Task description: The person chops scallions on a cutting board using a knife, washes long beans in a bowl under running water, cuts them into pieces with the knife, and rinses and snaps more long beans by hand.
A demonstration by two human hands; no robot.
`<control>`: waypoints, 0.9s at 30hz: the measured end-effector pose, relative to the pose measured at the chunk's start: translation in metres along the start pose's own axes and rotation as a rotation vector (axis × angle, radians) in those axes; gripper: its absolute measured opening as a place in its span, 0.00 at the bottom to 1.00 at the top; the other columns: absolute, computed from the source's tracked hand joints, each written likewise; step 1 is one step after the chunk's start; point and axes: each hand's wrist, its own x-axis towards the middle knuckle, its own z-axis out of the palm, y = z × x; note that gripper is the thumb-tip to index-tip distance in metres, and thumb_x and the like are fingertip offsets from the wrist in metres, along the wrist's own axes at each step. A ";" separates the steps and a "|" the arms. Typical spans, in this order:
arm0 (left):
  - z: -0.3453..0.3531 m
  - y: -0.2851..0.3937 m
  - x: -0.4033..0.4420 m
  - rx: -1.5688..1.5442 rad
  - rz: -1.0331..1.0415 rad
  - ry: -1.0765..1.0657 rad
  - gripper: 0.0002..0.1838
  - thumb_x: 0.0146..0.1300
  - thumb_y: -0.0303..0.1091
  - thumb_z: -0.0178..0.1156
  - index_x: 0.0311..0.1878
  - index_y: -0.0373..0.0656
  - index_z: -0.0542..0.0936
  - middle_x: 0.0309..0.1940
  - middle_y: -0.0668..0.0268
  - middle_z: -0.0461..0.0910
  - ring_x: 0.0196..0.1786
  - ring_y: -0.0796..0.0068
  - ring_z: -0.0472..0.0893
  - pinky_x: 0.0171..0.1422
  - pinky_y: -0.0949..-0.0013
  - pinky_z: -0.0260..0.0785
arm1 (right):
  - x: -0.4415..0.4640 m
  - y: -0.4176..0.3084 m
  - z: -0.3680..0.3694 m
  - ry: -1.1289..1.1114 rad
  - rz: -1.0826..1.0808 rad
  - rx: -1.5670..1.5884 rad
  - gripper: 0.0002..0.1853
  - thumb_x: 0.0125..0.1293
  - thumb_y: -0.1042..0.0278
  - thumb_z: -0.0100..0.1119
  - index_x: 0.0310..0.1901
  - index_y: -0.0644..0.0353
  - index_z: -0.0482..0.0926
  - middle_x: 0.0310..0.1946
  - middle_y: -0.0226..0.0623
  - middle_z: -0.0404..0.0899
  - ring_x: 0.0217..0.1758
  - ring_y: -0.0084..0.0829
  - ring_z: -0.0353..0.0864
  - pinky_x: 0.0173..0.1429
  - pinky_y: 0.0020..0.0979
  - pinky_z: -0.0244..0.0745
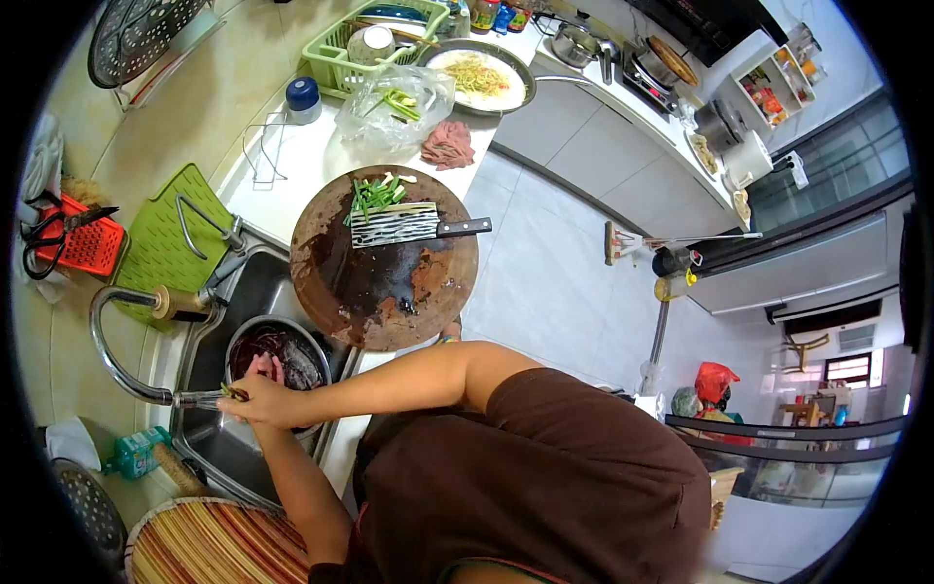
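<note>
A metal bowl (233,341) stands in the sink (199,436), holding something dark red, with a paler, shiny patch on its far side from the tap. Both hands (259,397) meet over the bowl's rim, just beside the tap (136,389), one overlapping the other with fingers bent. A small brownish-green bit (233,391) shows at the fingertips; how firmly it is held, and by which hand, I cannot tell. Next to the sink, a round board (331,292) carries cut green stalks (373,198) and a cleaver (399,226) lying flat. Beyond it on the white desk (255,200), a clear plastic bag (362,122) contains more green stalks, with a pink cloth (449,146) near it. A pan (530,90) holds pale yellowish shreds, and a green basket (336,73) holds a pale cup (371,45). By the wall, scissors (68,222) rest at a red basket (97,245).
</note>
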 end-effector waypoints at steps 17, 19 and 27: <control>-0.066 0.000 0.026 -0.094 -0.286 0.823 0.23 0.73 0.49 0.44 0.54 0.39 0.74 0.40 0.56 0.74 0.45 0.60 0.76 0.51 0.54 0.77 | -0.006 -0.137 -0.047 -0.098 -0.010 0.541 0.21 0.72 0.48 0.51 0.27 0.56 0.68 0.17 0.23 0.61 0.20 0.19 0.57 0.34 0.24 0.64; -0.111 -0.012 0.032 -0.193 -0.332 1.016 0.17 0.72 0.43 0.47 0.55 0.42 0.74 0.37 0.57 0.73 0.44 0.59 0.75 0.49 0.52 0.78 | -0.007 -0.169 -0.047 -0.120 -0.203 0.547 0.23 0.73 0.46 0.46 0.27 0.55 0.67 0.16 0.23 0.56 0.20 0.21 0.56 0.40 0.32 0.66; -0.111 -0.022 0.018 -0.034 -0.338 0.852 0.14 0.70 0.35 0.50 0.53 0.36 0.72 0.39 0.55 0.76 0.36 0.59 0.80 0.51 0.49 0.77 | 0.006 -0.194 -0.046 -0.210 -0.313 0.672 0.21 0.73 0.46 0.46 0.29 0.53 0.68 0.16 0.22 0.57 0.22 0.22 0.58 0.47 0.34 0.66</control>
